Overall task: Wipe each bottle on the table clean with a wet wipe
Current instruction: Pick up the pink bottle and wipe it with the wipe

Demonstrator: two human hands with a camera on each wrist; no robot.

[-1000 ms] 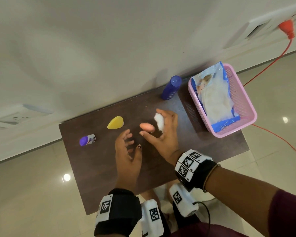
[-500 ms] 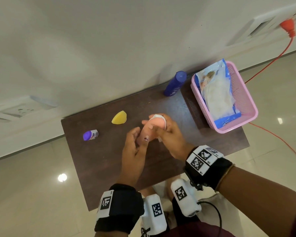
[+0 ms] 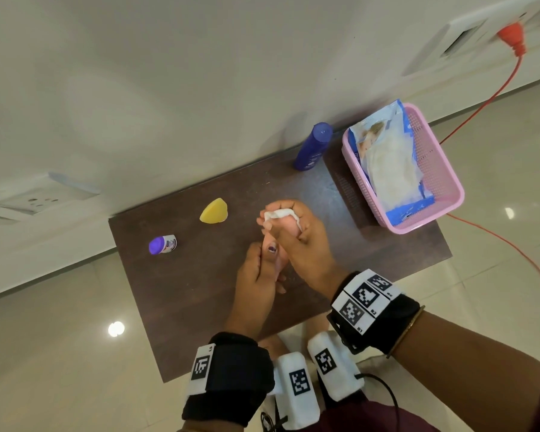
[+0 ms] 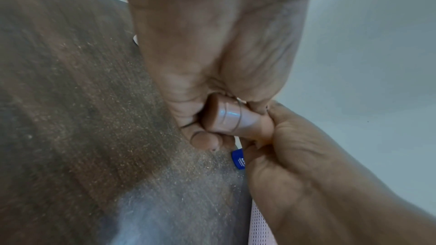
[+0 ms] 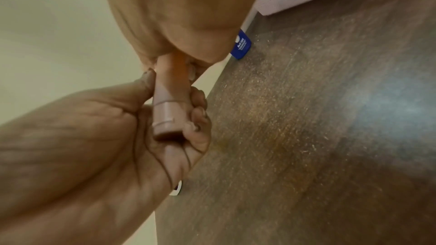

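A peach bottle (image 3: 279, 261) is held tilted above the brown table (image 3: 200, 322). My left hand (image 3: 256, 275) grips its capped end (image 4: 226, 116), fingers curled round the cap (image 5: 165, 118). My right hand (image 3: 300, 238) wraps a white wet wipe (image 3: 279, 213) round the bottle's other end, hiding most of the body. On the table stand a blue bottle (image 3: 314, 146) at the back, a yellow bottle (image 3: 214, 211) and a small white bottle with a purple cap (image 3: 162, 244) to the left.
A pink mesh basket (image 3: 446, 182) at the table's right end holds an opened pack of wipes (image 3: 387, 157). An orange cable (image 3: 480, 110) runs along the floor behind it. The wall is close behind the table.
The peach bottle stood on the table while my right hand held the wipe beside it. My left hand has taken its capped end, and my right hand has closed the wipe over it.
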